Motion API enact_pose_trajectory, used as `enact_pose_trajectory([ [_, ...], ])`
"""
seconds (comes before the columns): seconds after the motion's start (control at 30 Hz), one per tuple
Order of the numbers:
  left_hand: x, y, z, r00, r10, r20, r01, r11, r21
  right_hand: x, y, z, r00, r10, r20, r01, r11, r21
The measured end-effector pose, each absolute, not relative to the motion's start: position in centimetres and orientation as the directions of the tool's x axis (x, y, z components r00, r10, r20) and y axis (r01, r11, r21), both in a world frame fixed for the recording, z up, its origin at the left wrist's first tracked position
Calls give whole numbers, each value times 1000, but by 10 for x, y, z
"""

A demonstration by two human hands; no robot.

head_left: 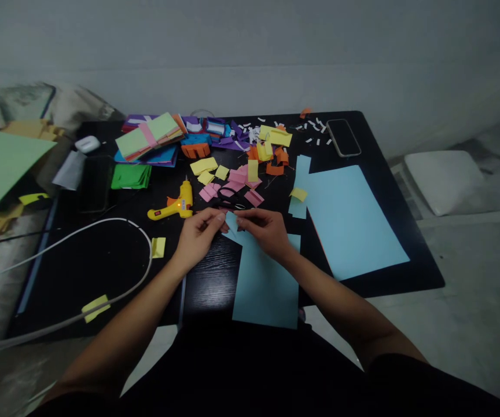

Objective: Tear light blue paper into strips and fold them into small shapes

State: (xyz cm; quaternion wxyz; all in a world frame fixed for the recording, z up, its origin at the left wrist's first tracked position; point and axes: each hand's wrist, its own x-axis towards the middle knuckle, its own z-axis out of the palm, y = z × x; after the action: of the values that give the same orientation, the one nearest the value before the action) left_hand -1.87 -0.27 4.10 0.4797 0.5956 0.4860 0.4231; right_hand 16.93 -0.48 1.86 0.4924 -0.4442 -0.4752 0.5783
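Observation:
Between my two hands, over the middle of the black table, is a small piece of light blue paper [231, 223]. My left hand [201, 231] pinches its left side with thumb and fingers. On the other side, my right hand [267, 230] grips it with bent fingers. A large blue sheet [267, 284] lies under my right wrist and reaches past the table's front edge. Scissors [231, 202] with dark handles rest just beyond my fingertips, partly hidden. To the left of my left hand stands a yellow glue gun [174, 205].
A big blue sheet [354, 220] and blue strips [300, 179] lie right. Pink scraps [239, 178], yellow and orange pieces, and a paper stack [148, 139] are at the back. A phone [343, 138] lies far right. A white cable [146, 255] loops across the left.

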Motion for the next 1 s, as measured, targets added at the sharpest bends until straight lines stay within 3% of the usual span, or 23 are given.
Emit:
enact_pose_trajectory([
  [0.77, -25, -2, 35, 212, 962, 171, 369, -241, 898, 169, -4, 16, -191, 980, -61, -133, -88, -987],
  [1.0, -29, 1, 32, 238, 964, 120, 280, -187, 942, 171, -4, 20, -182, 983, -34, -15, -38, -999],
])
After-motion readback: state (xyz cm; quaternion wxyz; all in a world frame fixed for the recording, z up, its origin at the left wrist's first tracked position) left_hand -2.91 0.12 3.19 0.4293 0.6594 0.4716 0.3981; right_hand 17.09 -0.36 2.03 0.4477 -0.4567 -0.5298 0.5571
